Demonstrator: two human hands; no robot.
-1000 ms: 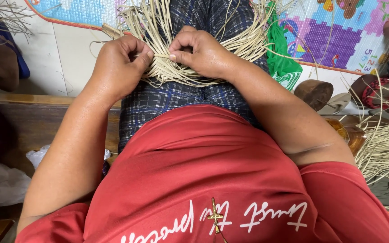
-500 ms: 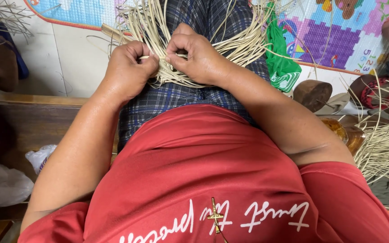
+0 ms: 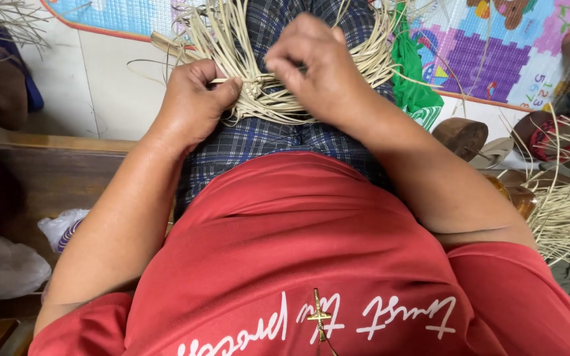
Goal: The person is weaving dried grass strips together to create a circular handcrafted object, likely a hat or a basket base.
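A flat weave of pale straw strips [image 3: 268, 99] lies on my lap over a dark checked cloth [image 3: 265, 142], with loose strips fanning out away from me. My left hand [image 3: 192, 99] pinches strips at the weave's left side between thumb and fingers. My right hand [image 3: 315, 69] presses down on the middle of the weave, fingers curled around strips. A red shirt fills the lower part of the view.
A colourful play mat [image 3: 489, 53] covers the floor ahead. A green cloth [image 3: 413, 92] lies right of my lap. More straw bundles [image 3: 569, 211] sit at the right, brown sandals [image 3: 463, 135] beside them, a wooden bench edge [image 3: 54, 171] and plastic bags [image 3: 8, 267] at the left.
Both hands have shifted slightly along the weave; my right hand has moved up over its centre, and my left thumb has closed on a strip.
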